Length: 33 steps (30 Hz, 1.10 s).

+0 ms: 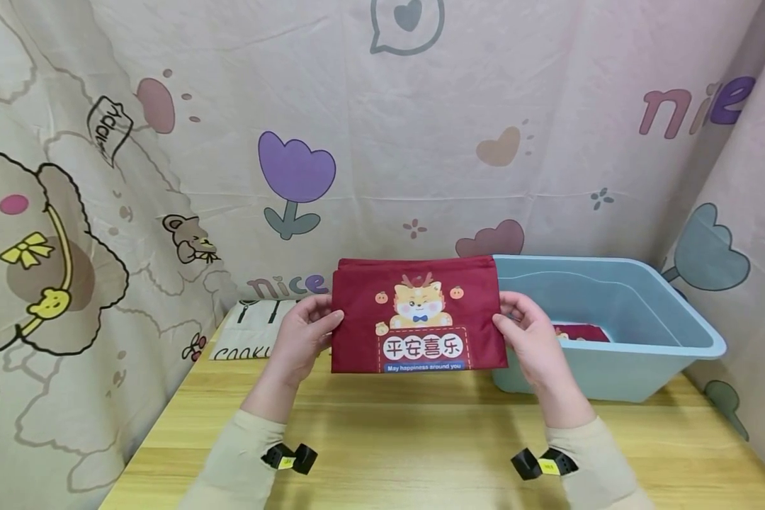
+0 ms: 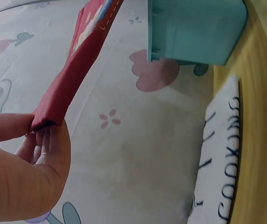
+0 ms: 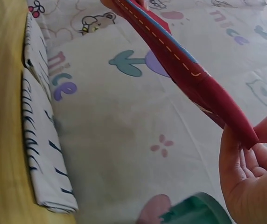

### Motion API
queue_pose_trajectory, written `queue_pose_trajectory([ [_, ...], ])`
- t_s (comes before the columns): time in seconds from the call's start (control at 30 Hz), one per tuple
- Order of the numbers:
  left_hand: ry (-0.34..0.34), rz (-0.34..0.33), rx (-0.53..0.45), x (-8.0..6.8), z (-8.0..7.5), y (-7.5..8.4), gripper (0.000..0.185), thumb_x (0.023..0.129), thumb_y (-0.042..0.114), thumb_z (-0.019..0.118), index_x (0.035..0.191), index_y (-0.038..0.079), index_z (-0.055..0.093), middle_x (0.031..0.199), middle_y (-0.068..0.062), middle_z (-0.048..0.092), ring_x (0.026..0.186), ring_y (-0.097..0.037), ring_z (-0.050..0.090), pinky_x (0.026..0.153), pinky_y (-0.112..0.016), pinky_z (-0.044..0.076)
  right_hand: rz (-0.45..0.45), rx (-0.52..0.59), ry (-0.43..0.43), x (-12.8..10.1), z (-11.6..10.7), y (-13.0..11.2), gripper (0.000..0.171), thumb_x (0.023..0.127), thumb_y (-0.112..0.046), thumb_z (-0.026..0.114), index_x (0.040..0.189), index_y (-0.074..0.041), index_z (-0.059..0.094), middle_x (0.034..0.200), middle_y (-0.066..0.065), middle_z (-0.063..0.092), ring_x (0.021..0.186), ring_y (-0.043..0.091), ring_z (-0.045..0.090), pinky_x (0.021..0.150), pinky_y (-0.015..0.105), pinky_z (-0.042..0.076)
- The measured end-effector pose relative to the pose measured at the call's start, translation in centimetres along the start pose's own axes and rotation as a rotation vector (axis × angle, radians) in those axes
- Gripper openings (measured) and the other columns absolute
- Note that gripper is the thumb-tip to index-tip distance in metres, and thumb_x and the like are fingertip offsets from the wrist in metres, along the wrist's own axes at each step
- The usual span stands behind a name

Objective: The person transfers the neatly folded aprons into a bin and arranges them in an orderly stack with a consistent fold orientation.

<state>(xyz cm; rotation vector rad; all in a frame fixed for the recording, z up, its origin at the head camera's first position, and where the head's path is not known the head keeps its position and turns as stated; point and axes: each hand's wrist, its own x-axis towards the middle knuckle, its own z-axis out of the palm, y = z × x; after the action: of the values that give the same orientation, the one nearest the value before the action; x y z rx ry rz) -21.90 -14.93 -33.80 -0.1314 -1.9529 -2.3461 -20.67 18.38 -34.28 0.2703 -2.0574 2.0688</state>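
Fingers [image 1: 321,322] pinching both ends, red cloth [image 1: 417,315] between

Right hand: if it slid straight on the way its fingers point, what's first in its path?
Likely the left hand: the right hand points leftward behind the folded red cloth that both hands pinch. Depth is uncertain.

The folded cloth [image 1: 418,315] is dark red with a little orange cartoon animal and white letters, the tub [image 1: 618,322] is light blue, and the table [image 1: 414,446] is yellow wood.
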Motion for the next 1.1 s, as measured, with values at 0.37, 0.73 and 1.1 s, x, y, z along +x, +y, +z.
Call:
queue_pose_trajectory([
  [0.37,-0.048,0.038,-0.028,1.1,3.1,0.8,0.024,0.094,-0.004,0.061,0.118,-0.006,0.057,0.091,-0.005,0.056,0.081,-0.015,0.056,0.068,-0.028,0.055,-0.079,-0.037,0.012,0.8,-3.0,-1.7,0.032,0.099,0.001,0.051,0.129,0.011,0.047,0.098,0.000,0.055,0.086,0.011,0.059,0.067,0.024,0.057],
  [0.73,-0.057,0.044,-0.088,2.1,7.2,1.1,0.023,0.092,-0.005,0.062,0.115,-0.005,0.060,0.090,-0.004,0.057,0.077,-0.013,0.057,0.063,-0.026,0.054,-0.064,-0.185,0.050,1.8,-6.8,-2.7,0.026,0.101,-0.012,0.055,0.126,-0.012,0.055,0.102,0.003,0.052,0.086,0.010,0.059,0.065,0.025,0.058],
  [1.1,-0.077,0.002,-0.152,2.9,11.6,0.9,0.023,0.092,-0.004,0.064,0.114,-0.004,0.062,0.089,-0.005,0.058,0.076,-0.014,0.059,0.063,-0.028,0.057,-0.007,-0.172,0.114,2.4,-10.8,-3.1,0.025,0.100,-0.017,0.058,0.124,-0.025,0.056,0.107,-0.001,0.053,0.093,0.009,0.055,0.066,0.018,0.055],
])
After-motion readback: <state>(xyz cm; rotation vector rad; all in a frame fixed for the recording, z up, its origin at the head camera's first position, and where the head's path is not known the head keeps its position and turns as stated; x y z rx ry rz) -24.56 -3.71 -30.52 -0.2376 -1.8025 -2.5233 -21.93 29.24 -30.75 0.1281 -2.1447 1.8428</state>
